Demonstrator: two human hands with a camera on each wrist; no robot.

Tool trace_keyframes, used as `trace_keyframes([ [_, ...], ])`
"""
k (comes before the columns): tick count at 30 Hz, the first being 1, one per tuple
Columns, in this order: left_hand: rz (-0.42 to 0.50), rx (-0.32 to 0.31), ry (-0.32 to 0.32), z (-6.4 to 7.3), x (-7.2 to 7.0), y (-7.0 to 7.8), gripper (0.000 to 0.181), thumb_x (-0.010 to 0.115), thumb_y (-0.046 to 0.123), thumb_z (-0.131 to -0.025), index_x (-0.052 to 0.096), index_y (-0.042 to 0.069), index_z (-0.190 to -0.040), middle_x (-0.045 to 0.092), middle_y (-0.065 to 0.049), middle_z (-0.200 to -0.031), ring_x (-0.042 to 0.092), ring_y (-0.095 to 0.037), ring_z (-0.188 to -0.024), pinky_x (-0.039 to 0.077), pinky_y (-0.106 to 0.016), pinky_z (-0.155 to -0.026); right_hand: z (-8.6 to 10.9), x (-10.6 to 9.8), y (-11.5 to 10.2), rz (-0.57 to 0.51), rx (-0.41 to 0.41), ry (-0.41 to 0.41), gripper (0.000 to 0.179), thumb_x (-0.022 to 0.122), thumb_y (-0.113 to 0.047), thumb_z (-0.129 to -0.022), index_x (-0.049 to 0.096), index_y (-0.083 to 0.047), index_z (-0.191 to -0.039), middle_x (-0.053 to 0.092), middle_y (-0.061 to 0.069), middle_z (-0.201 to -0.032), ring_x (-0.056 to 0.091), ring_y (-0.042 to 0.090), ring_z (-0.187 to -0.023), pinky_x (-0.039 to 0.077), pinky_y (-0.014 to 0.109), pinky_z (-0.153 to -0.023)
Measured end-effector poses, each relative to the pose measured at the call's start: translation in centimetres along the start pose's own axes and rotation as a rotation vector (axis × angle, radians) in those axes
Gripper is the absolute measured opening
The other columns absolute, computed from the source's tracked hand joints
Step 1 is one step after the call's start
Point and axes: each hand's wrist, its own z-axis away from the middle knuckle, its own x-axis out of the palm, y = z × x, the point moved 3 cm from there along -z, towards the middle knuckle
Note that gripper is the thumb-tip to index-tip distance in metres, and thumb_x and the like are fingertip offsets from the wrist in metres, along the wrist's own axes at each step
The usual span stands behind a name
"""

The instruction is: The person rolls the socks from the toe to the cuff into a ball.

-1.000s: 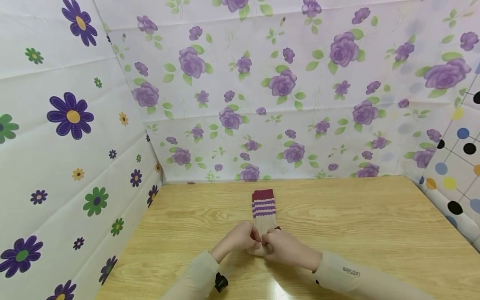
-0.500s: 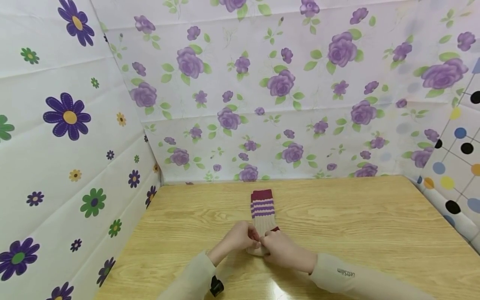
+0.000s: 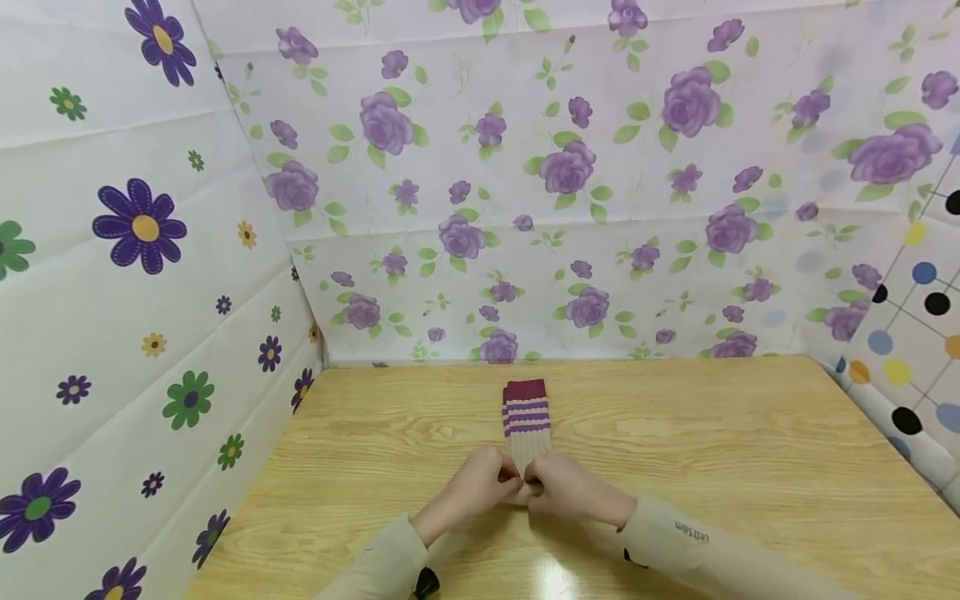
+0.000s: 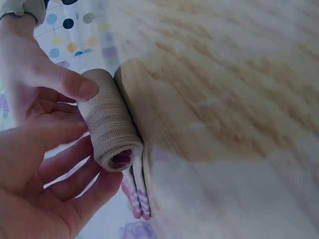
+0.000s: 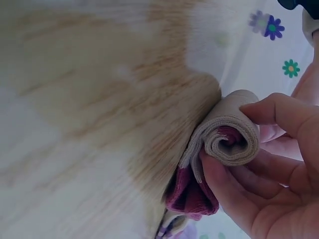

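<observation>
Sock roll (image 4: 110,122) on table (image 3: 675,433), long axis crosswise between left hand (image 3: 477,481) and right hand (image 3: 572,487) (neither clearly nearer); both, curled, grip its ends; striped cuffs (image 3: 528,408) stretch away from them.

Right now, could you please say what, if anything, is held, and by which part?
The socks, by their rolled end; left hand and right hand grip it.

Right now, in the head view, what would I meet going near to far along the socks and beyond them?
The rolled part of the socks between the left hand and right hand → the purple stripes → the dark red cuffs → the rose-print sheet.
</observation>
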Motion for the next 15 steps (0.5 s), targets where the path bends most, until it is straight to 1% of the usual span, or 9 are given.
trace_keyframes([
  [2,-0.019,0.006,-0.026,0.0,0.1,0.1,0.01,0.072,0.015,-0.086,0.075,0.006,-0.084,0.072,-0.001,-0.079,0.051,0.002,-0.062,0.045,-0.013,-0.057,0.0,-0.1,0.1,-0.049,0.02,-0.004,0.021,0.069,-0.002,-0.076,0.056,-0.012,-0.062,0.036,-0.012,-0.054,0.027,0.0,-0.049,0.025,0.015,-0.047],
  [5,-0.057,0.01,-0.063,0.1,0.1,0.1,0.017,0.08,0.017,-0.079,0.074,0.005,-0.09,0.073,-0.003,-0.087,0.059,-0.002,-0.073,0.049,-0.014,-0.066,-0.1,0.0,0.4,-0.083,0.042,-0.018,0.015,0.071,-0.006,-0.08,0.064,-0.011,-0.067,0.043,-0.012,-0.056,0.032,-0.001,-0.049,0.028,0.014,-0.047],
  [7,-0.107,0.024,-0.072,0.0,0.2,0.2,0.024,0.084,0.017,-0.073,0.073,0.005,-0.091,0.072,-0.003,-0.09,0.062,-0.004,-0.079,0.05,-0.015,-0.07,-0.2,0.0,0.6,-0.103,0.052,-0.028,0.015,0.071,-0.007,-0.08,0.065,-0.01,-0.067,0.045,-0.011,-0.056,0.033,-0.001,-0.049,0.029,0.014,-0.047],
  [9,-0.143,0.038,-0.079,-0.1,0.2,0.3,0.029,0.087,0.016,-0.069,0.072,0.005,-0.091,0.071,-0.003,-0.09,0.063,-0.006,-0.08,0.05,-0.016,-0.071,-0.3,-0.1,0.8,-0.118,0.065,-0.04,0.018,0.07,-0.007,-0.082,0.064,-0.01,-0.065,0.045,-0.011,-0.055,0.033,-0.001,-0.048,0.028,0.014,-0.047],
  [12,-0.192,0.063,-0.085,-0.3,0.5,0.4,0.03,0.088,0.016,-0.067,0.072,0.006,-0.09,0.071,-0.002,-0.088,0.062,-0.005,-0.079,0.05,-0.016,-0.071,-0.3,-0.3,1.1,-0.148,0.094,-0.071,0.017,0.069,-0.009,-0.083,0.065,-0.011,-0.066,0.046,-0.01,-0.055,0.034,0.0,-0.048,0.029,0.015,-0.047],
  [15,-0.21,0.082,-0.089,-0.5,0.7,0.5,0.028,0.087,0.015,-0.068,0.073,0.005,-0.09,0.072,-0.002,-0.087,0.062,-0.005,-0.079,0.05,-0.016,-0.071,-0.3,-0.4,1.3,-0.177,0.127,-0.104,0.017,0.068,-0.011,-0.084,0.066,-0.012,-0.067,0.046,-0.01,-0.054,0.035,0.001,-0.048,0.03,0.015,-0.046],
])
